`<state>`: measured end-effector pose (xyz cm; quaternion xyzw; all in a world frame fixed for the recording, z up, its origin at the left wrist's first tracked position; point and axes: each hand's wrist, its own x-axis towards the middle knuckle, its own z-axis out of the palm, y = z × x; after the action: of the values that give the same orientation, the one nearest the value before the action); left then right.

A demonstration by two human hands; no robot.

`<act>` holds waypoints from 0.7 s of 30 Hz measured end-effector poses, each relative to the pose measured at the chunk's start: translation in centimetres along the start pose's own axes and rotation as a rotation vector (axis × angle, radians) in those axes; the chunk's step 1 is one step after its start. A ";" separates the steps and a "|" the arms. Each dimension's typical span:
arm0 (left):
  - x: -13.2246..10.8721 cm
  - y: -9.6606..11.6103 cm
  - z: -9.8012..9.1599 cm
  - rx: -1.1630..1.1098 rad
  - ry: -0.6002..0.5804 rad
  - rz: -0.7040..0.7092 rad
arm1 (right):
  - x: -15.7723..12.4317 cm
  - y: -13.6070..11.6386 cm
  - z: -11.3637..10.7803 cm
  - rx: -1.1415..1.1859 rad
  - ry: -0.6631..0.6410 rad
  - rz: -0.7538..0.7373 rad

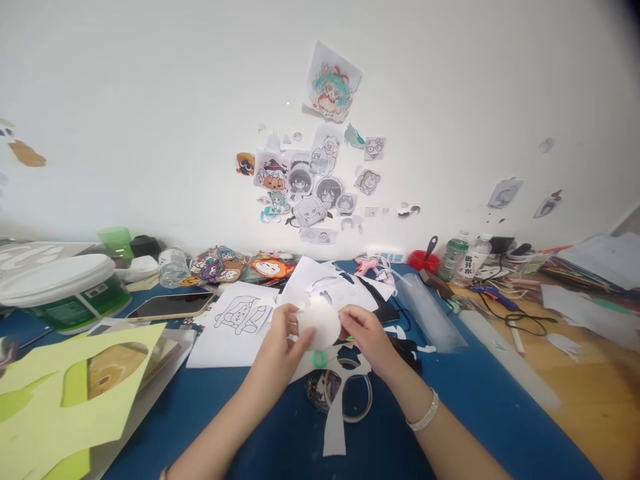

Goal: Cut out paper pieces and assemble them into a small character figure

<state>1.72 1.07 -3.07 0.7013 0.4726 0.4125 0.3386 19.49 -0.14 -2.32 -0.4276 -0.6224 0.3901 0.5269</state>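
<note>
White rounded cutout [324,325] spans both grips | your left hand [284,339] pinches its left side, thumb across its surface | your right hand [368,335] pinches its right edge

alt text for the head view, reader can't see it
A left hand holds a rounded white piece, the right hand at its edge, over a cluttered blue surface. Nearby lie a line drawing and a phone; cartoon cutouts dot the white wall behind.
</note>
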 end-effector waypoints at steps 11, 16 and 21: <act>-0.6 0.7 -0.9 0.388 0.095 0.178 | 0.3 0.1 -0.5 0.225 0.030 0.174; -0.8 0.4 -0.8 0.395 0.194 0.346 | 0.6 0.8 -0.6 0.161 0.111 0.146; -1.0 0.1 -1.4 0.464 0.357 0.534 | 1.2 2.1 -1.8 0.043 0.284 0.086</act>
<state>0.25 0.22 -2.63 0.7745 0.4058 0.4840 -0.0354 21.47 1.74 -3.67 -0.4936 -0.5140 0.3611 0.6015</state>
